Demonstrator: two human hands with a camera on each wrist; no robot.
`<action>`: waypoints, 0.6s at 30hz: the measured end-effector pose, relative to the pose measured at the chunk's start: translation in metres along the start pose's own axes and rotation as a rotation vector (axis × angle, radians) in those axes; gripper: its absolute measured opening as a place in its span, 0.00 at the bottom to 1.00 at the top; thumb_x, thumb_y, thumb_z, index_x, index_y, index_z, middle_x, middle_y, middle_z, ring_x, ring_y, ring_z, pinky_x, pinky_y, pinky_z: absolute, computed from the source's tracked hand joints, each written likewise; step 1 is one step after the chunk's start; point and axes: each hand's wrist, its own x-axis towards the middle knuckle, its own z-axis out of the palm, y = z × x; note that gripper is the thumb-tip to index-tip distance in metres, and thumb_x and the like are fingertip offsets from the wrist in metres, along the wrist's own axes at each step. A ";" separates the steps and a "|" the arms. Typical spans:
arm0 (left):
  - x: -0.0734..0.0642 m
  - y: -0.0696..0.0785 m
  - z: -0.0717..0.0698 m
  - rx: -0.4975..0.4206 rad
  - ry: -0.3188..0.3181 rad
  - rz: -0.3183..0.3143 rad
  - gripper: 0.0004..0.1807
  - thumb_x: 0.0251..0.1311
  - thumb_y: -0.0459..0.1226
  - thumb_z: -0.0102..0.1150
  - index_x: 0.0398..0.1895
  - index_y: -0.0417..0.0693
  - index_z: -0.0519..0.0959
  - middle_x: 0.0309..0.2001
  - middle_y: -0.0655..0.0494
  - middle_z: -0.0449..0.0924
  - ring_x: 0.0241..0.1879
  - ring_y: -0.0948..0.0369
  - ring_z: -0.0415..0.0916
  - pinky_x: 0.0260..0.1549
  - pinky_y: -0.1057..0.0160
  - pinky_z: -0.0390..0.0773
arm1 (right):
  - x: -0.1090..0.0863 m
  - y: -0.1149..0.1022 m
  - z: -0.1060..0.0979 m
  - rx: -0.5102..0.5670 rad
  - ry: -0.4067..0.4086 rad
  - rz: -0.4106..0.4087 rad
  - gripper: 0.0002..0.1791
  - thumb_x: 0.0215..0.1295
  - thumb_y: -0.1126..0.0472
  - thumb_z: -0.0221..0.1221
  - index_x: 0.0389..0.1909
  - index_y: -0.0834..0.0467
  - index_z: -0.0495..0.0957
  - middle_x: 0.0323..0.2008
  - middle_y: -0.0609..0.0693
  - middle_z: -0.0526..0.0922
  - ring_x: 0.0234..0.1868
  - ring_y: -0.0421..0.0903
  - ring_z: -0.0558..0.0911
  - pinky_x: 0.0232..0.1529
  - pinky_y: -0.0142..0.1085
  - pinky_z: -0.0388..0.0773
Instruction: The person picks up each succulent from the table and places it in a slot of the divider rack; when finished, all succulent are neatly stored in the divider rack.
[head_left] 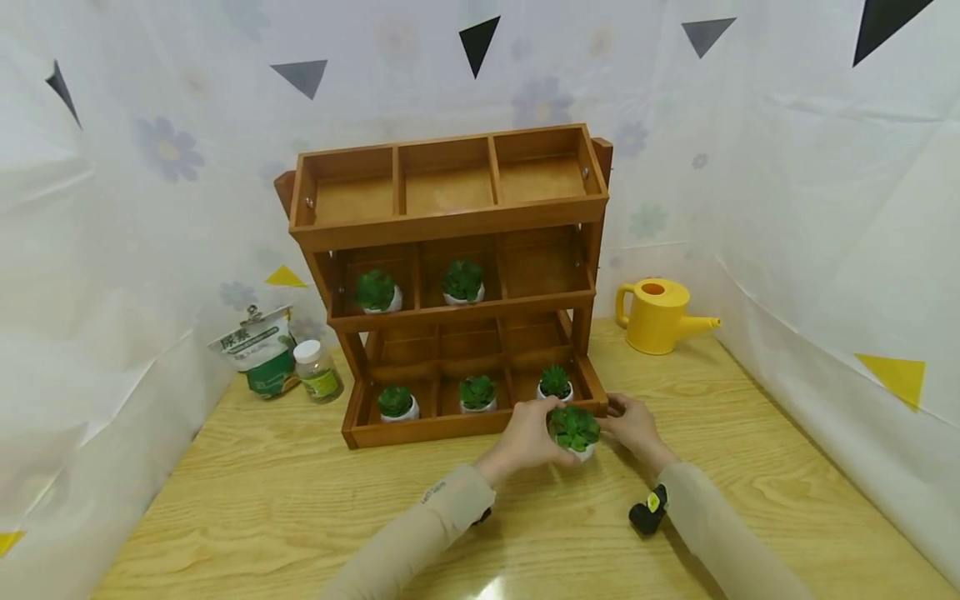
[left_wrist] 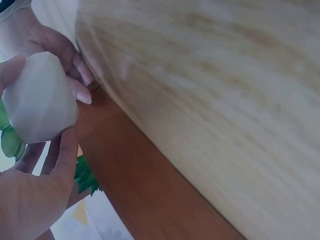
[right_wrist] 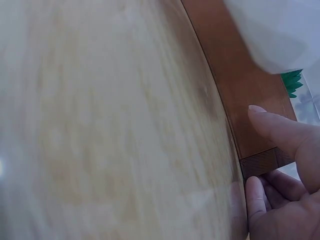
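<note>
My left hand (head_left: 528, 437) grips a small potted succulent (head_left: 575, 428) by its white faceted pot (left_wrist: 42, 102), in front of the wooden shelf's lower right corner. Thumb and fingers lie round the pot's sides, and its base shows in the left wrist view. At that corner, my right hand (head_left: 632, 427) pinches the end of the bottom tier of the three-tier wooden shelf (head_left: 450, 429). Its thumb lies on the front board (right_wrist: 235, 75), the other fingers at the end face. Just behind the held plant, a spiky succulent (head_left: 555, 382) sits in the bottom right compartment.
Two potted succulents (head_left: 462, 281) stand in the middle tier's left and centre compartments; two more (head_left: 477, 392) sit below them. A yellow watering can (head_left: 657, 318) stands right of the shelf. To the left are a white-lidded jar (head_left: 318, 372) and a clipped bag (head_left: 262, 350).
</note>
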 end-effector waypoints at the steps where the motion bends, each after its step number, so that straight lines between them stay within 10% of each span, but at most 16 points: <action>1: 0.000 0.001 -0.001 -0.006 0.009 -0.001 0.37 0.39 0.45 0.78 0.57 0.48 0.75 0.51 0.52 0.79 0.47 0.59 0.77 0.44 0.64 0.78 | 0.000 0.000 0.000 -0.004 -0.001 0.000 0.30 0.61 0.66 0.61 0.63 0.73 0.66 0.59 0.72 0.71 0.59 0.65 0.73 0.56 0.49 0.75; 12: 0.004 0.007 -0.021 0.003 0.111 0.047 0.39 0.40 0.47 0.78 0.58 0.47 0.74 0.55 0.52 0.78 0.51 0.58 0.76 0.48 0.61 0.78 | -0.001 -0.002 -0.003 0.045 -0.032 0.008 0.36 0.58 0.61 0.66 0.65 0.71 0.65 0.61 0.70 0.70 0.61 0.65 0.72 0.59 0.51 0.72; 18: 0.011 0.017 -0.038 -0.015 0.172 0.051 0.38 0.41 0.47 0.78 0.58 0.48 0.74 0.44 0.54 0.81 0.30 0.63 0.77 0.32 0.66 0.78 | -0.003 -0.002 -0.004 0.035 -0.044 0.024 0.43 0.55 0.51 0.69 0.66 0.69 0.64 0.63 0.70 0.68 0.64 0.66 0.69 0.62 0.53 0.69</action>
